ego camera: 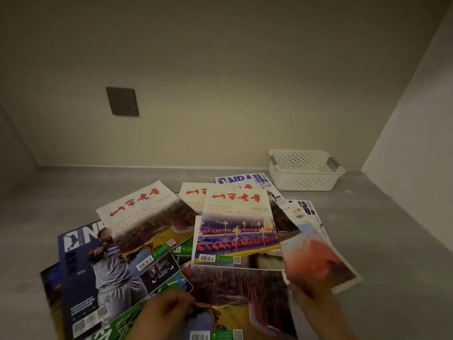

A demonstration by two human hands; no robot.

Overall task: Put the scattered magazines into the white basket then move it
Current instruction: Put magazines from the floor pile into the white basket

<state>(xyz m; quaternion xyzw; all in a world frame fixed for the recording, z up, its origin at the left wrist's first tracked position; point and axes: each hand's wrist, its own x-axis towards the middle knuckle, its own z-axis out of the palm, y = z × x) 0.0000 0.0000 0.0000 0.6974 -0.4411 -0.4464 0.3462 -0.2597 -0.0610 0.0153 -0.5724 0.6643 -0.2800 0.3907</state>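
Several magazines lie scattered and overlapping on the grey floor [392,241]. One with red script and a night street picture [236,231] tops the middle of the pile. A dark blue basketball magazine [98,271] lies at the left. My right hand [316,307] grips the near edge of a pink-orange magazine [316,253] and tilts it up. My left hand [166,312] pinches the corner of a magazine with brown trees [235,288] near the bottom. The white perforated basket [304,179] stands empty at the back right, apart from the pile.
A beige wall runs behind the pile with a dark socket plate [122,101] on it. A white wall [421,143] closes the right side, close to the basket. Bare grey floor lies between the pile and both walls.
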